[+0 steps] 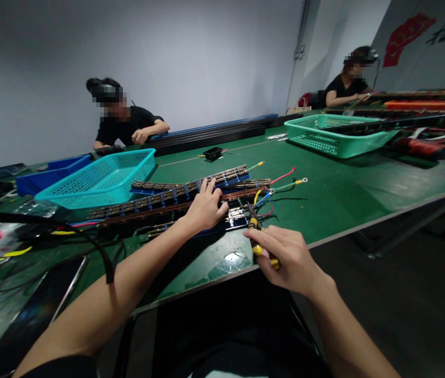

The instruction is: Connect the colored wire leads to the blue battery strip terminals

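My left hand (205, 206) rests palm down on a stack of long circuit strips (167, 198) with blue clips, lying across the green table (336, 194). My right hand (285, 254) grips a yellow-handled screwdriver (257, 237), its tip pointing at the strips' right end where coloured wires (281, 185) fan out: red, green, yellow and blue. The lowest strip lies under the screwdriver tip.
A cyan basket (100, 178) and blue bin (45, 178) stand at left, a green basket (332, 135) at far right. Black cables (88, 241) trail at left. Two other people sit at the far side. A small black part (212, 153) lies mid-table.
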Demonstrator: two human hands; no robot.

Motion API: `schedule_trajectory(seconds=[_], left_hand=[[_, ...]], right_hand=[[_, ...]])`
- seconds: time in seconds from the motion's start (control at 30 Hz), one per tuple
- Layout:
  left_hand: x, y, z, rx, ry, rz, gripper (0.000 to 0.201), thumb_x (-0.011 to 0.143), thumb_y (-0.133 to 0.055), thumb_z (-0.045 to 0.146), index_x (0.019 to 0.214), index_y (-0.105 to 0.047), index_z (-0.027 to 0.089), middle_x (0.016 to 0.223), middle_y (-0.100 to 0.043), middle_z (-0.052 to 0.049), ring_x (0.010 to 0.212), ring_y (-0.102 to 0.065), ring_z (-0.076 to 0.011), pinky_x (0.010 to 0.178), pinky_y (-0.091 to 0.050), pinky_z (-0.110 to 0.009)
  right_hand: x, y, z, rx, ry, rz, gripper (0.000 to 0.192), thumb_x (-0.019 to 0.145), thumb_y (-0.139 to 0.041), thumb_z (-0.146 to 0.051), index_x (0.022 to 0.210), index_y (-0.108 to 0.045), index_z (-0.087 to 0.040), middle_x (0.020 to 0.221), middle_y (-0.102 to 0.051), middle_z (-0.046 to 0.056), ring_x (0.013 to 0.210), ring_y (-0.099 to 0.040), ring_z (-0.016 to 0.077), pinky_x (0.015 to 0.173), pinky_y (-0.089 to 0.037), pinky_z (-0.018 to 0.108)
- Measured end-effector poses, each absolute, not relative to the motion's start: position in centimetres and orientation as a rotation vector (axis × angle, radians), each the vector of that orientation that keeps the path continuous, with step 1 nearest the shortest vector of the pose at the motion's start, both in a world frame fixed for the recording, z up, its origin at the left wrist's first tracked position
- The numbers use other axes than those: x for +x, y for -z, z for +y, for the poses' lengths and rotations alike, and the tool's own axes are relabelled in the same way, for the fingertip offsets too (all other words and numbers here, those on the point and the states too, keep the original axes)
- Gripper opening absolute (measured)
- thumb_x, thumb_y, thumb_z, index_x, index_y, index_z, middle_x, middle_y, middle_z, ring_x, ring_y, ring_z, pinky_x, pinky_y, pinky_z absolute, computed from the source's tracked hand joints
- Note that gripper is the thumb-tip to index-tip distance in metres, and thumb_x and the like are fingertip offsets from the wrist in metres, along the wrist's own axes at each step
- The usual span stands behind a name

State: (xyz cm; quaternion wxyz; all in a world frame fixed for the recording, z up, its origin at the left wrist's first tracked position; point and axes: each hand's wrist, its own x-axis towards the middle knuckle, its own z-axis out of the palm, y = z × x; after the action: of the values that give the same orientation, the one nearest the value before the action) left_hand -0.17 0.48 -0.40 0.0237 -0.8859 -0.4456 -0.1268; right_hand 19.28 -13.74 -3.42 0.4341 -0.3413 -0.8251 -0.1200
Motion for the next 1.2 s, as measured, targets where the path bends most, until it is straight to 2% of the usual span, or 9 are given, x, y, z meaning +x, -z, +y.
schedule_trajectory(seconds=[0.2, 0.37, 0.6, 0.7, 0.77, 0.83, 0.9, 1.1, 1.2], left_hand=[[-0.2, 0.4, 0.5, -2.734, 0.374, -1.380, 0.034, 0.098, -0.049, 0.034, 0.115, -0.060, 0.007, 0.160, -0.033, -0.027, 0.154, -0.016, -0.0398, 0.118, -0.035, -0.056], [-0.1, 0.3, 0.3, -2.725, 0.373, -1.413, 0.032, 0.097, -0.051, 0.034, 0.113, -0.061, 0.008, 0.161, -0.031, -0.026, 0.154, -0.015, -0.0410, 0.122, -0.029, -0.054], [0.0, 0.2, 0.2, -2.734, 0.402, -1.420, 0.031, 0.096, -0.052, 0.034, 0.112, -0.061, 0.009, 0.161, -0.033, -0.025, 0.155, -0.016, -0.0384, 0.120, -0.033, -0.054], [0.0, 0.2, 0.2, -2.719, 0.387, -1.410, 0.030, 0.097, -0.050, 0.034, 0.112, -0.061, 0.010, 0.160, -0.033, -0.024, 0.155, -0.017, -0.0381, 0.119, -0.035, -0.055], [0.0, 0.2, 0.2, -2.717, 0.388, -1.402, 0.029, 0.097, -0.049, 0.034, 0.111, -0.061, 0.011, 0.160, -0.035, -0.024, 0.154, -0.018, -0.0377, 0.119, -0.035, -0.055], [0.0, 0.2, 0.2, -2.722, 0.392, -1.395, 0.028, 0.097, -0.049, 0.034, 0.110, -0.061, 0.011, 0.159, -0.036, -0.024, 0.154, -0.019, -0.0372, 0.119, -0.035, -0.055], [0.0, 0.2, 0.3, -2.722, 0.391, -1.402, 0.028, 0.096, -0.050, 0.034, 0.109, -0.061, 0.012, 0.159, -0.036, -0.023, 0.154, -0.018, -0.0379, 0.119, -0.034, -0.056], [0.1, 0.1, 0.3, -2.720, 0.365, -1.437, 0.030, 0.095, -0.051, 0.034, 0.112, -0.061, 0.011, 0.162, -0.031, -0.024, 0.154, -0.017, -0.0415, 0.117, -0.036, -0.059], [0.1, 0.1, 0.3, -2.727, 0.365, -1.437, 0.030, 0.095, -0.051, 0.034, 0.112, -0.061, 0.010, 0.162, -0.030, -0.024, 0.154, -0.017, -0.0419, 0.117, -0.036, -0.059]], right_hand=[[18.6, 3.4, -14.2, -0.968, 0.246, -1.906, 0.044, 0.084, -0.050, -0.009, 0.127, -0.053, -0.017, 0.094, -0.074, 0.006, 0.071, -0.071, 0.0158, 0.064, -0.055, 0.026], [18.1, 3.6, -14.1, -1.078, 0.124, -1.674, 0.042, 0.079, -0.053, -0.007, 0.118, -0.053, -0.021, 0.076, -0.068, -0.003, 0.043, -0.055, 0.0074, 0.047, -0.046, 0.019], [17.4, 3.8, -13.8, -1.137, -0.022, -1.461, 0.038, 0.078, -0.056, -0.009, 0.114, -0.057, -0.023, 0.073, -0.064, -0.006, 0.048, -0.057, 0.0076, 0.049, -0.046, 0.019], [17.5, 3.8, -14.1, -1.138, -0.105, -1.452, 0.042, 0.079, -0.056, -0.008, 0.118, -0.057, -0.023, 0.080, -0.069, -0.004, 0.050, -0.055, 0.0071, 0.050, -0.046, 0.019], [17.7, 4.0, -14.4, -1.136, -0.145, -1.462, 0.048, 0.080, -0.055, -0.008, 0.125, -0.055, -0.024, 0.095, -0.075, 0.000, 0.049, -0.052, 0.0063, 0.050, -0.046, 0.020], [17.7, 4.2, -14.9, -1.119, -0.176, -1.437, 0.054, 0.082, -0.055, -0.009, 0.134, -0.050, -0.024, 0.110, -0.075, 0.005, 0.048, -0.049, 0.0059, 0.049, -0.046, 0.022], [17.6, 4.3, -15.6, -1.078, -0.189, -1.379, 0.059, 0.083, -0.057, -0.010, 0.139, -0.046, -0.024, 0.115, -0.074, 0.008, 0.047, -0.048, 0.0060, 0.047, -0.044, 0.023], [17.4, 3.5, -17.9, -0.948, -0.176, -1.257, 0.050, 0.084, -0.059, -0.010, 0.132, -0.055, -0.020, 0.100, -0.076, 0.007, 0.053, -0.061, 0.0111, 0.047, -0.047, 0.024], [17.4, 3.3, -17.9, -0.989, -0.158, -1.283, 0.046, 0.085, -0.058, -0.011, 0.130, -0.056, -0.021, 0.095, -0.077, 0.006, 0.051, -0.059, 0.0107, 0.045, -0.046, 0.024]])
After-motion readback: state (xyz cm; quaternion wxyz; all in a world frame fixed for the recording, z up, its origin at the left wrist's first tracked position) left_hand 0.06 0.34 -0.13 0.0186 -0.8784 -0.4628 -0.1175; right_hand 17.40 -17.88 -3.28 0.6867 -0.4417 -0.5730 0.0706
